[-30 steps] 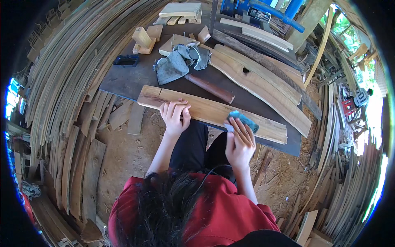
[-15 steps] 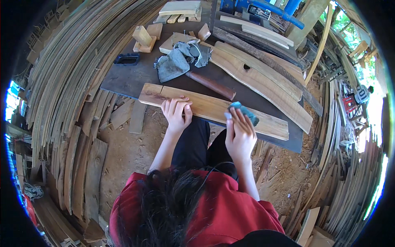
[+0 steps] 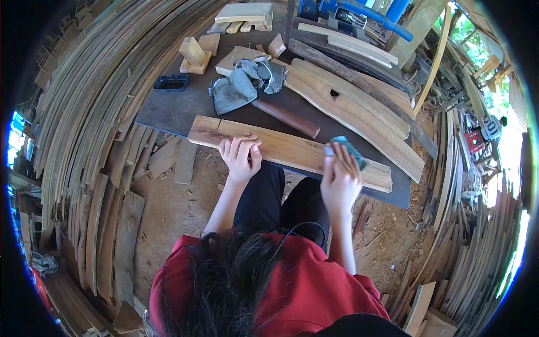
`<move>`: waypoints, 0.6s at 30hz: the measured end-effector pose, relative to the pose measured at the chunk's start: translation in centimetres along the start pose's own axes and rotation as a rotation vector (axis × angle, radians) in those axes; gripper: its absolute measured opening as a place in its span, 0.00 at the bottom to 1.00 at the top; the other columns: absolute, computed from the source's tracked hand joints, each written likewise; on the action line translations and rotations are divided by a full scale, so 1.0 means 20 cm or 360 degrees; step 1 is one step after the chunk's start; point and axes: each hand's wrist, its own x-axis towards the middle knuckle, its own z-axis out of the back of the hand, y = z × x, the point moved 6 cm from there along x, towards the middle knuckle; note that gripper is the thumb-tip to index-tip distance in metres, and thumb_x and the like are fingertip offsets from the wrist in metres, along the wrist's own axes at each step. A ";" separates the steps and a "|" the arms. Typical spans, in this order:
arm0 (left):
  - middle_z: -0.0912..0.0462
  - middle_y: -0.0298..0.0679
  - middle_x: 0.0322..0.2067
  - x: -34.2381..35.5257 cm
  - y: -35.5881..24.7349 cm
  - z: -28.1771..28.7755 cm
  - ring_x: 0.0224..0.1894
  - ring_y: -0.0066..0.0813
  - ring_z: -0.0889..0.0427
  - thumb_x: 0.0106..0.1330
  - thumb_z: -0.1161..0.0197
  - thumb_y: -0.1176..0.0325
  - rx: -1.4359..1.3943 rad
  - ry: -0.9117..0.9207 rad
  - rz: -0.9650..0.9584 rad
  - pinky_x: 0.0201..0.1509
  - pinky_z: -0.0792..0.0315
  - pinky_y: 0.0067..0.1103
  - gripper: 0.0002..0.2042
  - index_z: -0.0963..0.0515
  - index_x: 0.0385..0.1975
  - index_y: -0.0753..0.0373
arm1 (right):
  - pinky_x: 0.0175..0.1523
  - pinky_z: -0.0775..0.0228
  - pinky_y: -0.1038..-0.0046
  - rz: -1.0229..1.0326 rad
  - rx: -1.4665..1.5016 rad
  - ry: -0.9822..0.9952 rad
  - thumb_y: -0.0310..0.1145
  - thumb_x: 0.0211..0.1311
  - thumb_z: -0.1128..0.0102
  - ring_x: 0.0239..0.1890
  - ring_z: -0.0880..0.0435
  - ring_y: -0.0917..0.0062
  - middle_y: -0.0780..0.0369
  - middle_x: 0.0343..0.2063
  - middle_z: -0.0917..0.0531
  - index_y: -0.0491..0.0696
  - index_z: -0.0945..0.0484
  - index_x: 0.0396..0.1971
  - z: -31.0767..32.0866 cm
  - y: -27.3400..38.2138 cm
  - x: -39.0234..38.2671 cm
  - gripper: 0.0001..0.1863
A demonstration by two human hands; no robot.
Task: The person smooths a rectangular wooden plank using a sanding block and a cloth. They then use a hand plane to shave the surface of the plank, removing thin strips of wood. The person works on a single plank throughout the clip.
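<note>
A long wooden board (image 3: pixel 286 145) with a dark patch at its left end lies along the near edge of the dark table (image 3: pixel 163 112). My left hand (image 3: pixel 240 157) grips its near edge left of the middle, fingers curled over the top. In my right hand (image 3: pixel 341 178) is a folded teal cloth (image 3: pixel 355 154), held against the board's right part; the fingers partly cover it. Just beyond the board, a reddish-brown wooden handle (image 3: pixel 286 118) sticks out from beneath a crumpled grey rag (image 3: pixel 236 92).
Wide curved planks (image 3: pixel 359 115) lie at the table's right. Small wood blocks (image 3: pixel 193 53) and a black plastic piece (image 3: pixel 171 83) sit at the far left. Long timber strips (image 3: pixel 106 73) are stacked left of the table. Wood scraps litter the dirt floor (image 3: pixel 174 219).
My right hand has slid to the right along the board with the teal cloth. My left hand keeps its grip in the same place.
</note>
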 end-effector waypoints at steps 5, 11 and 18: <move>0.21 0.29 0.29 0.00 0.00 0.00 0.33 0.26 0.24 0.62 0.47 0.65 0.0000 -0.0007 -0.0019 0.45 0.40 0.26 0.07 0.25 0.23 0.54 | 0.58 0.34 0.65 0.0054 0.0271 0.0074 0.29 0.61 0.48 0.52 0.21 0.70 0.62 0.44 0.17 0.46 0.18 0.38 0.07 0.06 -0.11 0.10; 0.21 0.29 0.30 0.00 0.00 0.01 0.34 0.26 0.24 0.62 0.46 0.66 -0.0013 -0.0021 -0.0019 0.46 0.40 0.26 0.06 0.24 0.23 0.54 | 0.58 0.33 0.65 -0.0278 0.0062 -0.0038 0.29 0.64 0.51 0.51 0.21 0.66 0.58 0.45 0.18 0.44 0.18 0.38 0.18 -0.28 -0.12 0.12; 0.21 0.29 0.31 0.00 0.01 0.00 0.34 0.26 0.24 0.61 0.46 0.66 -0.0012 0.0021 0.0002 0.45 0.41 0.27 0.06 0.24 0.24 0.54 | 0.59 0.34 0.64 0.0011 0.0099 0.0043 0.31 0.64 0.50 0.51 0.21 0.69 0.60 0.45 0.18 0.47 0.18 0.40 -0.01 0.05 -0.02 0.12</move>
